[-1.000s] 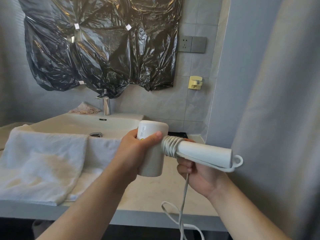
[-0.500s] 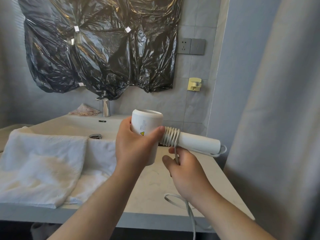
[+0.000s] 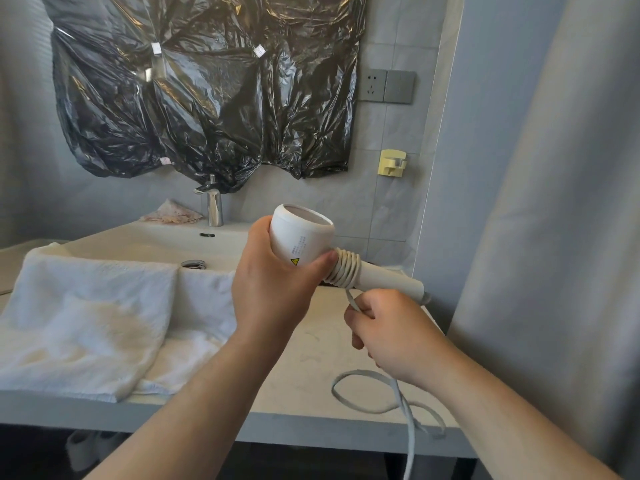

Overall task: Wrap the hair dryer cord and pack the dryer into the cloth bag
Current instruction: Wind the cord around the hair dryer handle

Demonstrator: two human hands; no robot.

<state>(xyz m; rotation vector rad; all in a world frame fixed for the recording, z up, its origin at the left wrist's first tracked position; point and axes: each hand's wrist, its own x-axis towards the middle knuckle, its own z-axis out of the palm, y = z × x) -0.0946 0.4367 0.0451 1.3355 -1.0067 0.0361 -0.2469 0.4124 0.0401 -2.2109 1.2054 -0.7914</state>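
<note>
1. white plastic hair dryer (image 3: 304, 240), short fat barrel plus a slim round handle, is up in the air over the pale stone counter (image 3: 304, 362), not resting on anything. left hand (image 3: 273, 289) is wrapped round the barrel, thumb pressed right where the handle starts.
2. white flat rubbery cord (image 3: 346, 268) sits in tight turns on the handle, hard up against that left thumb. right hand (image 3: 391, 327) is clenched on the cord just under the coils, and a short taut bit runs up from the fist to the last turn.
3. handling guess: the dryer looks light and rigid, with a smooth shell that's probably a bit slippery. holding it by the barrel seems right since it leaves the handle free for winding. the cord is bendy but springy, so i reckon the turns loosen if tension drops. best to pinch it close to the last turn.
4. counts: one dryer, one cord, roughly five turns wound on. the slack below the right fist makes one loose loop on the counter, then drops off the front edge. plug is out of view.
5. out past the left forearm: white terry towel (image 3: 86, 323) draped over the basin edge, could be two layered, can't tell. one chrome tap (image 3: 214, 209) behind it.
6. no cloth bag i can pick out for sure.
</note>
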